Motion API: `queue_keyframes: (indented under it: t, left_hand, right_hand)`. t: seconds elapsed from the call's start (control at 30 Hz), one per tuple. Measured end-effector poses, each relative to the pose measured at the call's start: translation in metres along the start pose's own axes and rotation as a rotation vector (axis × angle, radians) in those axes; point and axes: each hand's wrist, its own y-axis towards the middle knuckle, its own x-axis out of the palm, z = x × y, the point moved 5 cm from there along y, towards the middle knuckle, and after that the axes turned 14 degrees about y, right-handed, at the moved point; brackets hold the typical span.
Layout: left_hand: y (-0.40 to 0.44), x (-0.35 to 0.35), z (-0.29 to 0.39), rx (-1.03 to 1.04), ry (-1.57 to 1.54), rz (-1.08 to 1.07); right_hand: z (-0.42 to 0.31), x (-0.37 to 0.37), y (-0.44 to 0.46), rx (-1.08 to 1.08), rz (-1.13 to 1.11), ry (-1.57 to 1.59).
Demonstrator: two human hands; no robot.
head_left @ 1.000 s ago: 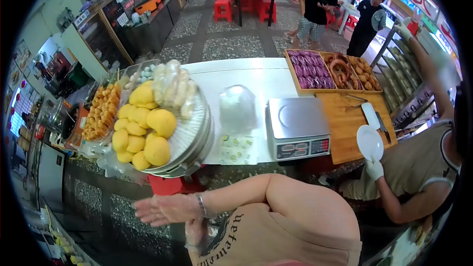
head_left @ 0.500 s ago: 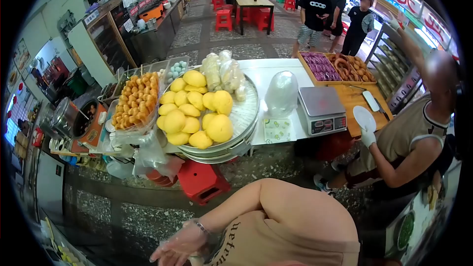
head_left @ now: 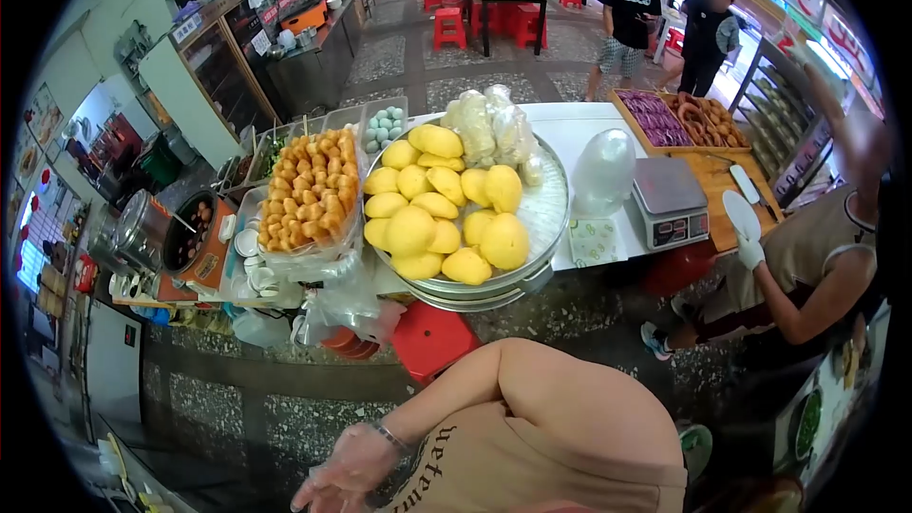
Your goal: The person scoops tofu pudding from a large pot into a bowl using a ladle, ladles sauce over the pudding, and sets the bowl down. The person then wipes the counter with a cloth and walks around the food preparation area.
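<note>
My right hand (head_left: pixel 350 467), in a clear plastic glove with a bracelet at the wrist, hangs low at the bottom edge. Its fingers are apart and nothing shows in them; some fingertips are near the frame edge. I cannot see my left hand. In front of me, yellow buns (head_left: pixel 410 230) and bagged pale food (head_left: pixel 489 133) lie on a round steamer (head_left: pixel 546 214). Left of it is a tray of golden fried pieces (head_left: pixel 312 192). To its right are a stack of clear bags (head_left: pixel 604 171), a green-patterned sheet (head_left: pixel 595 243) and a scale (head_left: pixel 670 185).
A red stool (head_left: pixel 427 337) stands under the front of the table. At the right, a co-worker in a tan top (head_left: pixel 825 237) holds a white plate (head_left: pixel 741 216) beside a cutting board (head_left: pixel 708 176). Beyond the table stand two people. A dark pot (head_left: pixel 188 228) is at the left.
The view has swung left, so the steamer and trays sit further right. My right hand has lowered toward the bottom edge, and my left hand, earlier partly visible beneath it, is out of sight.
</note>
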Motion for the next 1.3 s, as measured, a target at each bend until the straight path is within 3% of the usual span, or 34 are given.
queue_keyframes:
  t: [0.03,0.07,0.13,0.23,0.33,0.57,0.63,0.67,0.73,0.77,0.83,0.93,0.97,1.0,1.03,1.17,1.3]
  left_hand:
    - [0.004,-0.008,0.005,-0.006,0.000,0.000]
    - [0.010,-0.015,0.008,-0.009,-0.005,-0.012]
    - [0.021,-0.029,0.017,-0.010,0.006,-0.039]
    - [0.036,-0.050,0.030,-0.016,0.022,-0.100]
    - [0.045,-0.069,0.045,-0.008,0.040,-0.160]
    - [0.061,-0.112,0.083,0.031,0.089,-0.294]
    - [0.064,-0.122,0.091,0.037,0.102,-0.320]
    - [0.064,-0.127,0.094,0.037,0.111,-0.332]
    - [0.068,-0.134,0.103,0.043,0.138,-0.340]
    - [0.069,-0.138,0.107,0.046,0.149,-0.342]
    - [0.069,-0.148,0.114,0.052,0.169,-0.346]
    - [0.071,-0.161,0.120,0.058,0.182,-0.357]
    - [0.071,-0.167,0.121,0.061,0.180,-0.363]
    - [0.073,-0.170,0.122,0.061,0.181,-0.368]
    - [0.073,-0.174,0.124,0.061,0.179,-0.372]
    - [0.081,-0.176,0.118,0.052,0.148,-0.401]
    - [0.089,-0.179,0.107,0.013,0.110,-0.402]
  right_hand:
    - [0.001,-0.014,0.003,-0.011,-0.250,0.183]
    - [-0.010,0.002,0.005,-0.014,-0.238,0.181]
    - [-0.036,0.018,0.003,-0.019,0.166,-0.084]
    - [-0.066,0.005,0.009,-0.065,0.328,-0.200]
    - [-0.075,-0.010,0.025,-0.159,0.303,-0.227]
    - [-0.090,-0.047,0.062,-0.133,0.288,-0.338]
    - [-0.096,-0.075,0.065,-0.330,-0.173,-0.399]
    - [-0.099,-0.091,0.071,-0.337,-0.171,-0.408]
    - [-0.105,-0.101,0.075,-0.388,-0.525,-0.279]
    - [-0.106,-0.073,0.075,-0.391,-0.527,-0.288]
    - [-0.110,-0.042,0.071,-0.275,0.619,-0.176]
    - [-0.112,-0.049,0.071,-0.251,0.688,-0.096]
    - [-0.115,-0.083,0.063,-0.242,0.691,-0.095]
    - [-0.117,-0.120,0.060,-0.271,0.221,-0.187]
    - [-0.121,-0.108,0.063,-0.290,-0.248,-0.264]
    - [-0.125,-0.108,0.046,-0.286,-0.216,-0.084]
    - [-0.124,-0.137,0.039,-0.289,-0.354,-0.068]
